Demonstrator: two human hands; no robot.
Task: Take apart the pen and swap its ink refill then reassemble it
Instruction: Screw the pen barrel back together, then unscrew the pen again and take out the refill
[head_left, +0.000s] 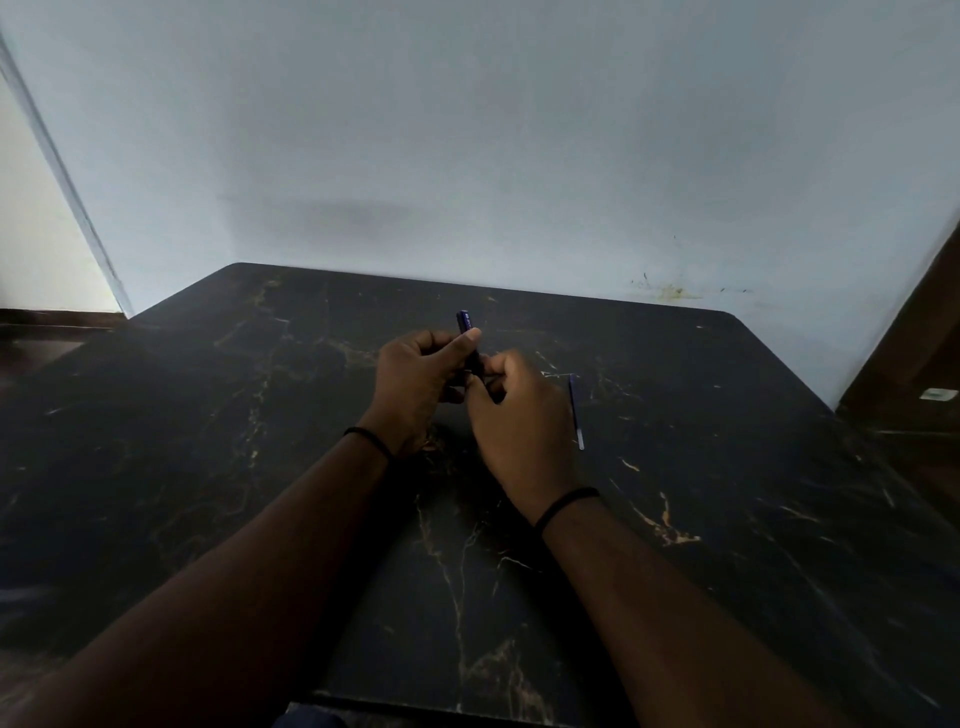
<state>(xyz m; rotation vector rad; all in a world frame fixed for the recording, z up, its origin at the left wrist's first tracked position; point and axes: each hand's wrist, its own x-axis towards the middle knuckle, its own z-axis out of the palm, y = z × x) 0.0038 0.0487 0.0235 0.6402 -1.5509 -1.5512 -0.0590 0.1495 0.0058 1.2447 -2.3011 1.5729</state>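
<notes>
Hands, left (415, 387) and right (519, 415), both pinching pen (467, 338); refill (576, 413) lying on table (727, 467) nearby.

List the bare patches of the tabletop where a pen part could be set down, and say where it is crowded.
Bare: the table left of the left hand, and right of the loose refill. Crowded: the centre, where the right hand and left hand hold the pen.

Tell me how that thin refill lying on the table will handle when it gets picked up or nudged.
The refill is a slim, round-looking tube lying flat on the polished marble-look table, so a nudge will probably roll or skid it. It looks very light and may flex a little if pinched at one end. Lying so low, it likely needs a fingertip pinch to lift.
</notes>
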